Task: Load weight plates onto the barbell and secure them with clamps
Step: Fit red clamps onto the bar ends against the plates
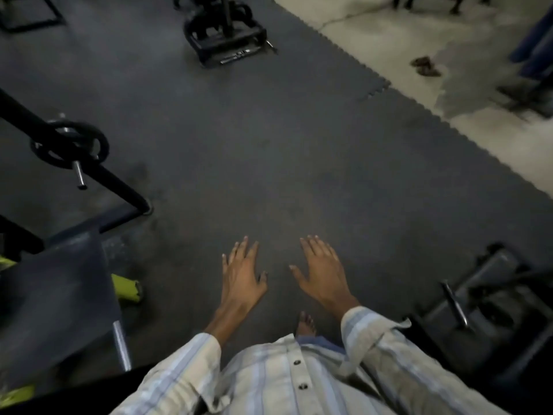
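My left hand (pixel 243 272) and my right hand (pixel 321 269) hover side by side over the dark rubber floor, palms down, fingers spread, holding nothing. A black weight plate (pixel 64 145) sits on a steel sleeve (pixel 79 175) at the left, well away from both hands. A second steel bar end (pixel 121 344) pokes out at the lower left beside a dark bench pad. No clamp is visible.
A black rack frame (pixel 119 187) crosses the left side. A yellow-green bench leg (pixel 127 287) lies near it. A black machine base (pixel 226 34) stands at the top centre, another dark machine (pixel 484 307) at the lower right. Pale concrete floor (pixel 389 34) lies beyond the mat edge.
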